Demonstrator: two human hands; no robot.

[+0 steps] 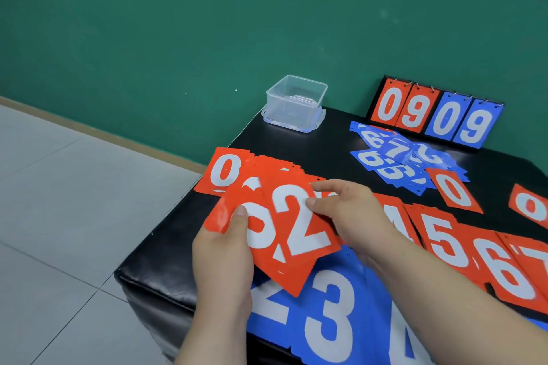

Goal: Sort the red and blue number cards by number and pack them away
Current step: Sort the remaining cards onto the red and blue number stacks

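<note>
My left hand (225,249) holds a fan of red number cards (261,187) from below, thumb on the front. The top card, a red 2 (299,228), is pinched at its right edge by my right hand (353,216). A red 0 card (224,172) lies behind the fan. Red cards 4, 5 (444,237), 6 and 7 lie in a row to the right. Blue cards 2, 3 (326,314) and 4 lie along the near edge. A loose pile of blue cards (397,157) sits farther back, with a red 0 (455,190) beside it.
A clear plastic box (296,101) stands on its lid at the black table's (296,151) far left corner. A scoreboard stand (436,112) showing 09 09 stands at the back right. Another red 0 card (530,204) lies at the right edge. Grey floor tiles lie left.
</note>
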